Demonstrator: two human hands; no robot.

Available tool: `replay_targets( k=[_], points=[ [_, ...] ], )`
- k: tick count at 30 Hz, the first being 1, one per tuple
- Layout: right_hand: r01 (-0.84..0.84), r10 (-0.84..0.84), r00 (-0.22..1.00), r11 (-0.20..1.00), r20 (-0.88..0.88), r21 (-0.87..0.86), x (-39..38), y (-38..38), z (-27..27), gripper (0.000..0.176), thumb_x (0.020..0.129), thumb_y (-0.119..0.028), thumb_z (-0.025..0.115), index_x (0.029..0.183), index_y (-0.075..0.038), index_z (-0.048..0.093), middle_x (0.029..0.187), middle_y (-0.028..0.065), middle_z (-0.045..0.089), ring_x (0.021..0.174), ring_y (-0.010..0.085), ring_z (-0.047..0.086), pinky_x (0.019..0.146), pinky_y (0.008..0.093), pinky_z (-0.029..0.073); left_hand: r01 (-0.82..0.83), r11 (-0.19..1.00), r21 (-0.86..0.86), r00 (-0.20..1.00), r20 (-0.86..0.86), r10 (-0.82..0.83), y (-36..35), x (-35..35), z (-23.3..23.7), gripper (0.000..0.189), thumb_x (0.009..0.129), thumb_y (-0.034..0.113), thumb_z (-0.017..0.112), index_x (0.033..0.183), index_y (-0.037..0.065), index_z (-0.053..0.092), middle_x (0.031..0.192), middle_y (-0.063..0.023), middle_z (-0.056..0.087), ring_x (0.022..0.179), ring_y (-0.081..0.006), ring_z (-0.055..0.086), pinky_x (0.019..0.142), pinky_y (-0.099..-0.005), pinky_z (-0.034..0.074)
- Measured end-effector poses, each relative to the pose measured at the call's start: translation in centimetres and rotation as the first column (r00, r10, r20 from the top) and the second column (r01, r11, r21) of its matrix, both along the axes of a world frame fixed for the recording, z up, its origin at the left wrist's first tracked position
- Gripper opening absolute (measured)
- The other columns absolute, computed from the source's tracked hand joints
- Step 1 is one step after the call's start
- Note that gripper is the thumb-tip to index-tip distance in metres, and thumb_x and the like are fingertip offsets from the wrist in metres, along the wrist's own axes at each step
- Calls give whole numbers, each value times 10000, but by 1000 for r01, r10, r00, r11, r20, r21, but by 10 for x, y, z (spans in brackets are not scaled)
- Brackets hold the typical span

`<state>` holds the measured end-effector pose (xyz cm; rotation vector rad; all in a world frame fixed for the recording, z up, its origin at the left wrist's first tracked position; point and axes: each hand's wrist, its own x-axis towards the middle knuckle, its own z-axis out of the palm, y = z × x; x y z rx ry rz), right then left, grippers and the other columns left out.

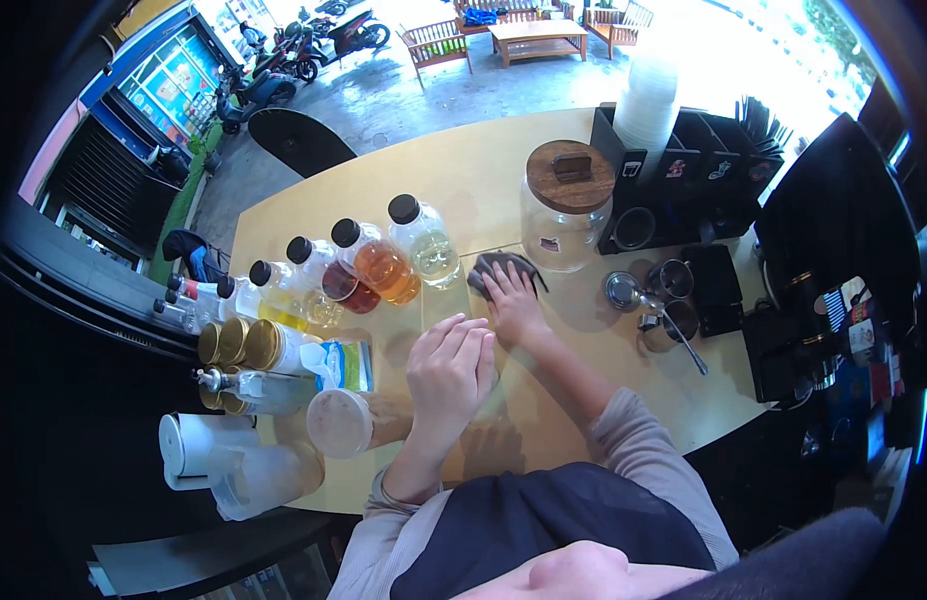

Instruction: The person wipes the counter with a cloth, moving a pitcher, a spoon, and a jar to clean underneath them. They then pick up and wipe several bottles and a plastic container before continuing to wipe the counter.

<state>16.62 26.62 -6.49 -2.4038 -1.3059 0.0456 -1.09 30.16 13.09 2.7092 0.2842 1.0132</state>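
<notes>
Hands apart: R hand (pixel 514 305) flat on cloth (pixel 501 261) by jar (pixel 563 218), L hand (pixel 448 368) open nr bottles (pixel 381 266).

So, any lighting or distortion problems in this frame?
Head view: heavy fisheye bend, black corners; the outdoor area top right is blown out; the left hand and the right hand, resting on the cloth, look sharp and throw soft shadows on the counter.

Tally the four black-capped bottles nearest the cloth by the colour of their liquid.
Pale yellow bottle, beside the cloth: 1
Orange bottle: 1
Dark red bottle: 1
Yellow bottle: 1
Total: 4
</notes>
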Motion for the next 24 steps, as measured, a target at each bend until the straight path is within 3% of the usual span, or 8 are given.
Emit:
replay_targets(
  k=[5, 14, 17, 24],
  points=[
    [-17, 18, 1000, 999, -14, 47, -35, -38, 11, 569, 893, -244, 588, 1453, -172, 517, 1556, 137, 431, 1474, 344, 339, 1200, 524, 263, 5, 1000, -18, 1000, 24, -5, -1, 1, 1, 149, 935, 134, 608, 856, 53, 706, 977, -57, 741, 995, -276, 691, 871, -403, 530],
    [-68, 70, 997, 994, -25, 90, -3, -17, 6, 566, 927, -265, 561, 1483, -188, 483, 1594, 116, 381, 1486, 321, 325, 1219, 485, 250, 26, 1000, -13, 999, 19, -26, 0, 0, 3, 146, 930, 132, 610, 860, 55, 713, 975, -58, 741, 1002, -273, 691, 862, -401, 529],
    [-41, 40, 999, 999, 18, 36, 9, 2, 3, 590, 949, -302, 508, 1518, -167, 424, 1613, 122, 345, 1507, 312, 281, 1238, 472, 195, 27, 999, -19, 1000, 15, -27, 0, 0, 4, 149, 931, 134, 609, 859, 58, 716, 974, -56, 741, 1002, -273, 692, 861, -401, 529],
    [10, -18, 996, 996, 87, 89, 34, 42, 0, 575, 951, -298, 501, 1498, -131, 445, 1601, 141, 360, 1495, 312, 303, 1230, 465, 207, 25, 1000, 1, 1000, 9, -25, 2, 0, 0, 114, 914, 158, 646, 899, 64, 710, 961, -34, 728, 998, -234, 687, 855, -388, 527]
  ],
)
